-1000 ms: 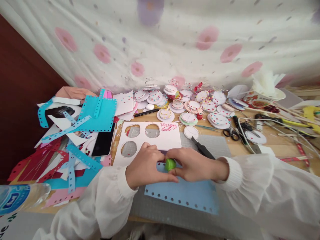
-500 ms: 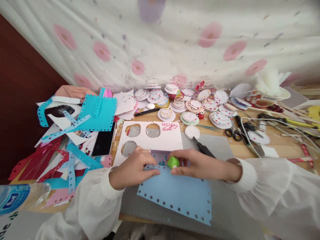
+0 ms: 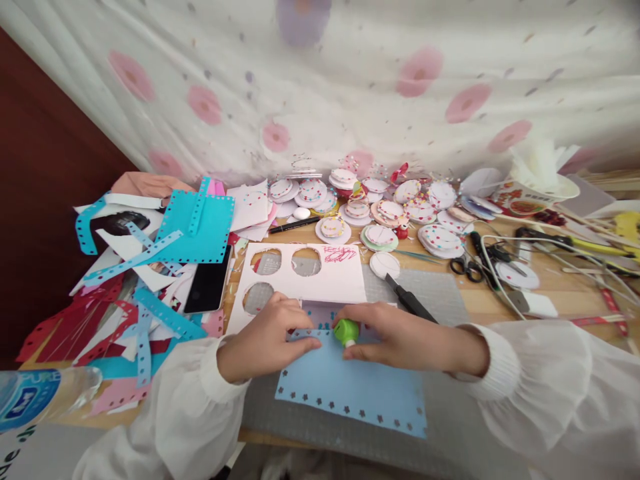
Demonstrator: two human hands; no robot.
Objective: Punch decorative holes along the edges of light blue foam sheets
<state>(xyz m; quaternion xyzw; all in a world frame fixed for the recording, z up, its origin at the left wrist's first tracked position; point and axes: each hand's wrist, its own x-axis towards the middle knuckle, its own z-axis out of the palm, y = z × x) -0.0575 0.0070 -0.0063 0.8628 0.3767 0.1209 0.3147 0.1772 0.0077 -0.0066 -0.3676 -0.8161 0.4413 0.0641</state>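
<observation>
Flower-shaped holes run along the edges of a light blue sheet, which lies over a grey cutting mat. My left hand pinches the sheet's upper left edge between thumb and fingers. A small green punch sits at the sheet's top edge, gripped between the thumb and fingers of my right hand. Just behind both hands is a white card with round cut-outs and red scribbles. A black craft knife rests beyond my right hand, its tip near a white paper disc.
Paper scraps, a turquoise punched sheet and a phone lie at the left, with a water bottle nearer. Decorated paper discs line the back. Scissors, cables and a paper bowl are at the right.
The light blue sheet's near right corner has shifted up slightly and the sheet has turned a little. The green punch has tilted slightly in my right hand. My left hand has barely moved.
</observation>
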